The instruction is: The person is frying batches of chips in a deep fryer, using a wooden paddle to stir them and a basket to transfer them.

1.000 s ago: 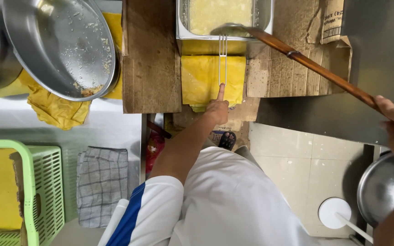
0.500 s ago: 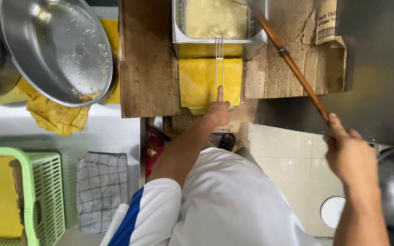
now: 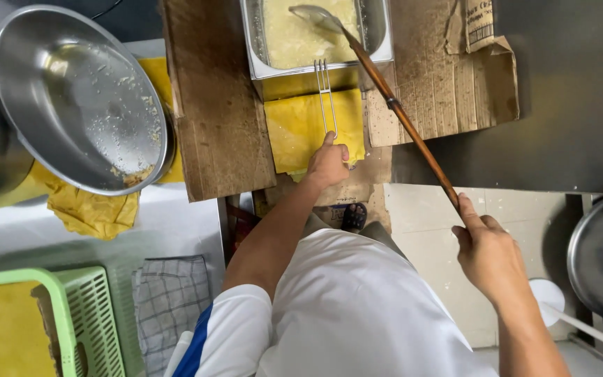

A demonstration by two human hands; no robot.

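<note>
Gripping the thin wire handle (image 3: 325,98) of a rectangular steel fryer vat (image 3: 375,42) filled with pale yellow liquid, the left hand (image 3: 329,162) closes on it while the right hand (image 3: 488,251) clasps a long wooden-handled metal ladle (image 3: 392,105), its bowl dipped in the vat.

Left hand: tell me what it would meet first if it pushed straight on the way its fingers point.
The left hand points along the wire handle; straight on, it would likely meet the metal fryer tub first.
</note>
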